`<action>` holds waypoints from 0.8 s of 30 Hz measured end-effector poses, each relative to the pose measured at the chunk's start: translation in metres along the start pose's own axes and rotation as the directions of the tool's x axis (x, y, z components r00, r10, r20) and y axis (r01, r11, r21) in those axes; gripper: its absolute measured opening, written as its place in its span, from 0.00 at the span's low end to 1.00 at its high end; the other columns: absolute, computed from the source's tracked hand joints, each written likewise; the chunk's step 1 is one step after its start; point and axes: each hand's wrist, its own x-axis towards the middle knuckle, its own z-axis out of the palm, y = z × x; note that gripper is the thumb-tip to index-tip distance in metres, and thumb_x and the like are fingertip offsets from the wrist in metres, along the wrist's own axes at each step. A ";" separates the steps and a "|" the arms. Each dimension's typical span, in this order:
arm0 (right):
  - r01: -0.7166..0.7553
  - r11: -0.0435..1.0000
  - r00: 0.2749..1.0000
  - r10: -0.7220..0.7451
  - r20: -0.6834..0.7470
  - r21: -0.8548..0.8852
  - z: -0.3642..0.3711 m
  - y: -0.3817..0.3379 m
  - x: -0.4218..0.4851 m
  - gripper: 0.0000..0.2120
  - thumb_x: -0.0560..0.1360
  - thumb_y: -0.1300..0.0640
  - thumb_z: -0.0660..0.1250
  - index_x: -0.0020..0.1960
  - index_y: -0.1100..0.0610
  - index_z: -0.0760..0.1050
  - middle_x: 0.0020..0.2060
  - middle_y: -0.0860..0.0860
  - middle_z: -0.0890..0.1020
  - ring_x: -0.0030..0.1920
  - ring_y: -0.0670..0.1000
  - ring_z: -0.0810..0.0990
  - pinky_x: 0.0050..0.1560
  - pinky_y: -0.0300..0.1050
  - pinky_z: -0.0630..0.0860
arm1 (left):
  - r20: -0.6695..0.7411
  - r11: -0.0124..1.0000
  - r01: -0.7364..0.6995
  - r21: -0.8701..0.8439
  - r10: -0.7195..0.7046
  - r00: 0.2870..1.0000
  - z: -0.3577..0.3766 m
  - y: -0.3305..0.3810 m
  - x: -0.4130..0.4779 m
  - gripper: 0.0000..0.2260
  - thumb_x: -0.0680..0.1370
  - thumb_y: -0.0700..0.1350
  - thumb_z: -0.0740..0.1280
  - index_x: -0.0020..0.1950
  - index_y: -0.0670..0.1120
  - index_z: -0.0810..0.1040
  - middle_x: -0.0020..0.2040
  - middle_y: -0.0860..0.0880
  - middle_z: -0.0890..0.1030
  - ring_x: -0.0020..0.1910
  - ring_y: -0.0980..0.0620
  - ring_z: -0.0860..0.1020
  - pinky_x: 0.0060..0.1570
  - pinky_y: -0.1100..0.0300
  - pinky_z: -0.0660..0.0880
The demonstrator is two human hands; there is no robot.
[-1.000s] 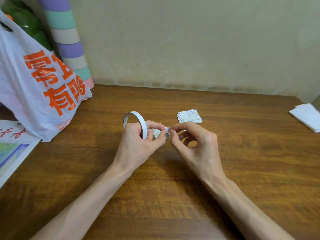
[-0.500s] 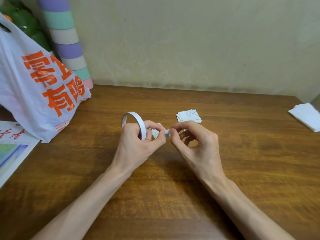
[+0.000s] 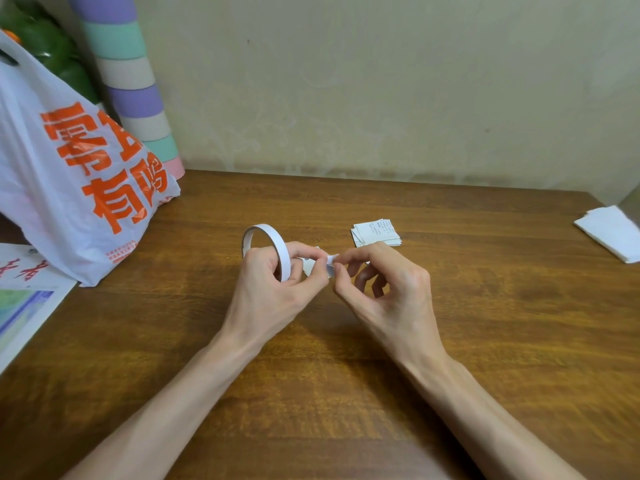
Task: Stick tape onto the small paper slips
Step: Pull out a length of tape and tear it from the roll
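Brown wooden table [image 3: 485, 341] is lying under both hands | left hand [image 3: 273, 289] is gripping thin white tape ring [image 3: 273, 237] | right hand [image 3: 384, 292] is pinching beside left fingertips | stack of small printed white paper slips [image 3: 375, 232] is sitting just beyond right hand | one slip [image 3: 310, 266] is apparently being held at left fingertips | short tape end [image 3: 330, 261] is being nipped by right thumb and forefinger | judging slips featherlight and floppy, tape clingy: pinching edges only.

Right hand [image 3: 384, 296] edged slightly toward tape roll [image 3: 273, 239].

Plastic bag [image 3: 52, 188]: orange "零", "有鸣". Slip stack [image 3: 375, 232]: print too small.
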 end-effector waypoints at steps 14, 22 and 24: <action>-0.040 0.999 0.999 0.040 -0.017 -0.009 -0.002 -0.001 0.000 0.06 0.74 0.60 0.78 0.44 0.53 0.82 0.37 0.44 0.82 0.34 0.48 0.80 0.37 0.31 0.68 | 0.012 0.999 -0.041 0.030 0.040 0.999 0.002 0.001 -0.004 0.09 0.78 0.31 0.70 0.48 0.42 0.87 0.21 0.59 0.69 0.25 0.64 0.72 0.32 0.73 0.68; -0.091 0.995 0.995 0.090 -0.039 -0.029 -0.001 0.000 0.000 0.05 0.74 0.59 0.77 0.44 0.51 0.83 0.39 0.42 0.84 0.35 0.46 0.81 0.39 0.30 0.69 | 0.042 0.993 -0.080 0.084 0.076 0.996 0.003 -0.006 -0.005 0.12 0.78 0.35 0.70 0.49 0.50 0.89 0.22 0.56 0.65 0.22 0.55 0.62 0.27 0.57 0.65; -0.083 0.996 0.996 0.082 -0.040 -0.041 -0.002 0.001 0.000 0.05 0.74 0.60 0.77 0.45 0.52 0.83 0.39 0.41 0.84 0.35 0.45 0.81 0.39 0.28 0.68 | 0.038 0.994 -0.071 0.084 0.068 0.997 0.003 -0.007 -0.006 0.11 0.77 0.38 0.69 0.50 0.51 0.89 0.24 0.50 0.73 0.22 0.45 0.68 0.26 0.56 0.66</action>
